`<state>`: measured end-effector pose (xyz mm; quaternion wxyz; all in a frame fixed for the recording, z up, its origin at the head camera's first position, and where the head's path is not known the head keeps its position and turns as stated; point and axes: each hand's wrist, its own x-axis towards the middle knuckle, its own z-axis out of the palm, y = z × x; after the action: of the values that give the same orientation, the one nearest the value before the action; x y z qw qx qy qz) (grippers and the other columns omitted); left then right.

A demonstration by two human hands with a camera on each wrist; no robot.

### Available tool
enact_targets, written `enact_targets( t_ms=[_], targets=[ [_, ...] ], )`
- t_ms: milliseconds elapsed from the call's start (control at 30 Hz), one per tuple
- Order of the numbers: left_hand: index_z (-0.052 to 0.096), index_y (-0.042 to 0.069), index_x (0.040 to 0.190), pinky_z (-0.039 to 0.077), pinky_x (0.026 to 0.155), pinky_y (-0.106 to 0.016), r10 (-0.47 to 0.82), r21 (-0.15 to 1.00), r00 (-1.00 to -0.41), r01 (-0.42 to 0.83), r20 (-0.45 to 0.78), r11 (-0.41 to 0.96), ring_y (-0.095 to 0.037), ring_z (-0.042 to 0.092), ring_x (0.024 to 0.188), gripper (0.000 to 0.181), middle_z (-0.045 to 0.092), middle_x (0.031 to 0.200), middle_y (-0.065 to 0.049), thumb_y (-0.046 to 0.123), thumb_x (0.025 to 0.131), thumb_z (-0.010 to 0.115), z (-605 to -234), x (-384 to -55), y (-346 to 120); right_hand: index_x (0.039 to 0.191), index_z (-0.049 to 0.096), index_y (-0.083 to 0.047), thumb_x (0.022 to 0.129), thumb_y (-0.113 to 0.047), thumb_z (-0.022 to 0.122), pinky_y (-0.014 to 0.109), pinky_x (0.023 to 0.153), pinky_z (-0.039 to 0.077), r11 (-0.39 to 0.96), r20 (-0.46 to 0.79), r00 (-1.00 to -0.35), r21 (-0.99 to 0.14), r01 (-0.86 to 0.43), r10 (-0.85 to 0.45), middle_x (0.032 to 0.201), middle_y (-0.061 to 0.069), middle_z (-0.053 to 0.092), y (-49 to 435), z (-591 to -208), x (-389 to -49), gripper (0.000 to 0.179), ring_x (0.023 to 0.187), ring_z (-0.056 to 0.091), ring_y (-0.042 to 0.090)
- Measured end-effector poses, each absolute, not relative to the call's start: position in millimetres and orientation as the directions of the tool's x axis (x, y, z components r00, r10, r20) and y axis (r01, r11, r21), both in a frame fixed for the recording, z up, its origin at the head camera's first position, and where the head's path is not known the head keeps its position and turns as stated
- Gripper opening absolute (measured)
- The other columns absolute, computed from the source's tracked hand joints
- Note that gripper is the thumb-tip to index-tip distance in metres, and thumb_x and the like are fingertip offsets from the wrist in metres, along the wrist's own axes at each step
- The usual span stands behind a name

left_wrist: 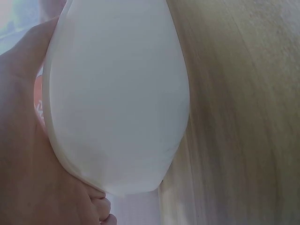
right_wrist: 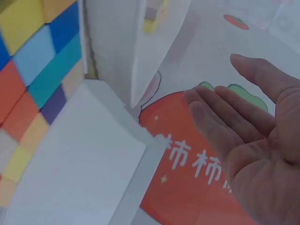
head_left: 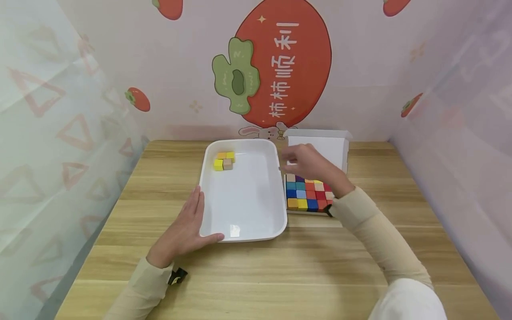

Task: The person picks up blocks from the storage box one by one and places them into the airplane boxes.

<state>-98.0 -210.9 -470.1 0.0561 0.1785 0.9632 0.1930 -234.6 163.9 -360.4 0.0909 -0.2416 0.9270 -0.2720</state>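
My left hand rests against the near left corner of a white tray, its fingers along the left side and its thumb at the front rim. In the left wrist view the tray's outer wall fills the middle. Several small cubes sit together at the tray's far left, among them a yellow cube and a plain wooden cube. Above the gap between the tray and a box of coloured cubes hovers my right hand. Its palm and loosely bent fingers show nothing held.
The box's white lid stands raised at its back, partly behind my right hand. Cubes of many colours fill the box in rows. Behind the wooden table rises a wall printed with a large persimmon. Pale curtains hang at both sides.
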Motion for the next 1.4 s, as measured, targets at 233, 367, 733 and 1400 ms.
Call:
enact_targets(
  t_ms=[233,367,733,1400],
  targets=[
    [-0.003,-0.004,0.167,0.018,0.133,-0.061,0.363,0.384,-0.932,0.329,-0.017,0.863,-0.038,-0.006,0.167,0.135,-0.016,0.177,-0.019,0.078,0.086,0.068,-471.4,-98.5,-211.6,0.139,0.07,-0.012,0.096,-0.027,0.08,0.042,0.103,0.061,0.697,0.007,-0.843,-0.558,-0.45,-0.538,0.136,0.009,0.073,107.2,-350.3,-268.5,0.046,0.126,0.07,0.029],
    [-0.002,-0.004,0.167,0.017,0.133,-0.06,0.363,0.386,-0.931,0.326,-0.024,0.863,-0.037,-0.007,0.167,0.135,-0.017,0.177,-0.017,0.078,0.085,0.068,-472.0,-98.8,-211.9,0.143,0.067,-0.012,0.097,-0.024,0.078,0.04,0.105,0.06,0.672,0.026,-0.836,-0.581,-0.459,-0.549,0.137,0.008,0.072,82.9,-356.6,-287.3,0.048,0.126,0.07,0.026],
    [-0.003,-0.002,0.168,0.018,0.133,-0.061,0.361,0.385,-0.932,0.323,-0.029,0.865,-0.036,-0.007,0.167,0.136,-0.018,0.178,-0.015,0.081,0.085,0.066,-475.8,-98.0,-213.2,0.138,0.067,-0.003,0.097,-0.017,0.079,0.039,0.11,0.057,0.715,-0.04,-0.864,-0.581,-0.389,-0.502,0.135,0.015,0.069,36.1,-403.0,-327.7,0.045,0.125,0.066,0.026],
    [-0.002,-0.004,0.167,0.017,0.133,-0.061,0.373,0.399,-0.928,0.337,-0.014,0.853,-0.038,-0.007,0.166,0.137,-0.016,0.177,-0.019,0.078,0.084,0.07,-474.0,-96.7,-213.0,0.134,0.066,-0.002,0.102,-0.003,0.066,0.039,0.115,0.05,0.748,-0.132,-0.896,-0.609,-0.265,-0.425,0.124,0.01,0.064,-3.4,-458.4,-342.7,0.032,0.115,0.055,0.025]
  ],
)
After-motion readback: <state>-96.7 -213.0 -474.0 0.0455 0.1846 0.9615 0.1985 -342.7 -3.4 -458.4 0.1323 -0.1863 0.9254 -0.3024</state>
